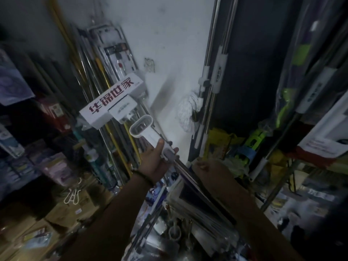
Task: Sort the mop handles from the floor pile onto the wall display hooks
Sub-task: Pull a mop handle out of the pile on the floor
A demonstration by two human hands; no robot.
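I hold one mop handle (148, 133) slanted up toward the white wall: a white plastic grip with an oval hanging loop at its top and a steel shaft running down to the lower right. My left hand (157, 162) cups the white grip from below, thumb on top. My right hand (207, 167) is closed around the steel shaft just behind it. Several more handles (113, 102), steel and yellow, hang or lean against the wall at left behind a white sign with red characters (111, 102). The hooks themselves are hidden.
Two steel mop poles (211, 78) with a white string mop head (187, 113) stand at the right of the wall by a dark panel. Packaged mops (199, 204) lie piled below my hands. Cardboard boxes (62, 210) sit lower left, crowded shelves on both sides.
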